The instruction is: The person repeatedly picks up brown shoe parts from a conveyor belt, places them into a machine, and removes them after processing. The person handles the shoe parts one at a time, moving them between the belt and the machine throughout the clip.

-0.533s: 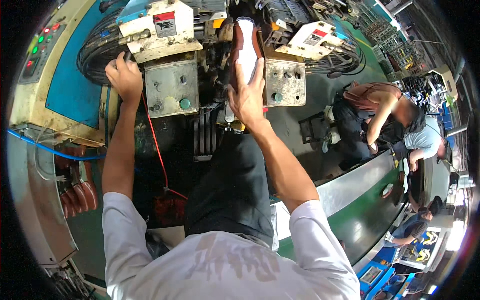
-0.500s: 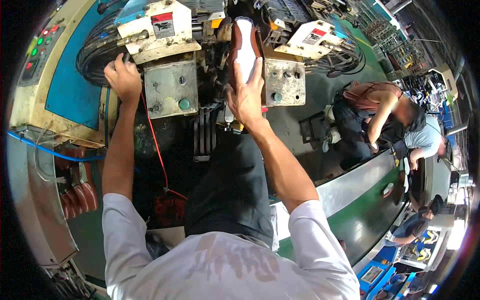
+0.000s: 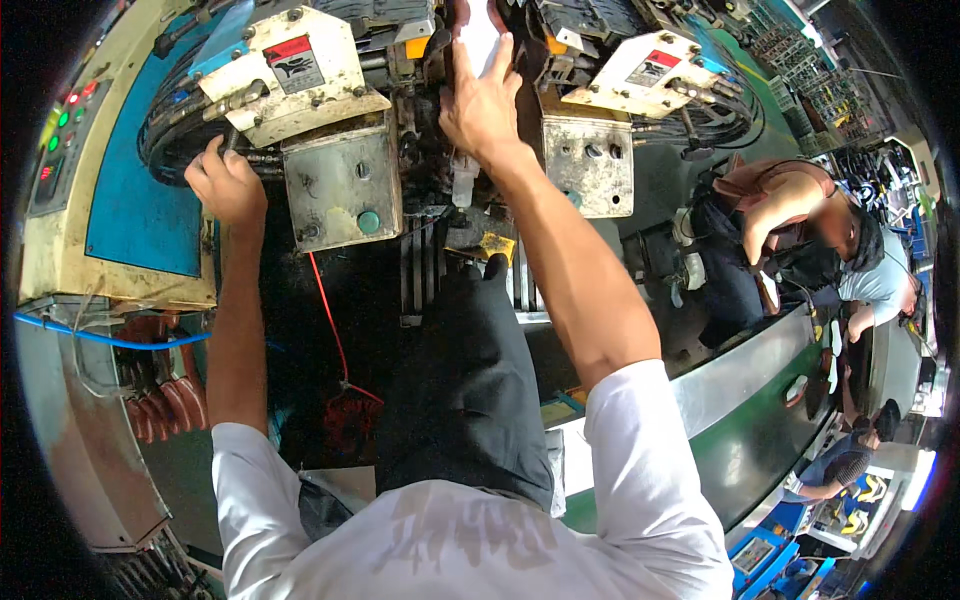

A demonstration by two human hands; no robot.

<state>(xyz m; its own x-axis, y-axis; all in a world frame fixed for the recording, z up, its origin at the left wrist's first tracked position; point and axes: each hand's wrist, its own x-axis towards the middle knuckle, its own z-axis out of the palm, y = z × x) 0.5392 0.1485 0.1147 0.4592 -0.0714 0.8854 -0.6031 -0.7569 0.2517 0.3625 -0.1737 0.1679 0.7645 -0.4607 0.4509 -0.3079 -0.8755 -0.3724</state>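
A brown shoe upper with a white sole-shaped bottom (image 3: 481, 30) sits between the machine's two sides at the top of the view, its far end cut off by the frame edge. My right hand (image 3: 484, 108) is on its near end, index and middle fingers stretched along the white bottom, thumb at the left side. On the left, my left hand (image 3: 228, 185) has its fingers curled round a dark handle (image 3: 232, 136) beside the left machine head (image 3: 290, 75). Below that head is a metal control box with a green button (image 3: 368, 222).
A matching right machine head (image 3: 645, 72) and box (image 3: 590, 165) flank the shoe. Black hoses (image 3: 165, 140) loop at left, near a lit control panel (image 3: 65, 135). Brown shoe parts (image 3: 165, 405) hang lower left. Right: a seated co-worker (image 3: 780, 230) and a green-topped conveyor (image 3: 735, 440).
My right hand and the shoe have moved farther forward, up between the machine heads. My left hand stays at the handle. The whole view has shifted slightly, and a yellow-marked part shows near my knee.
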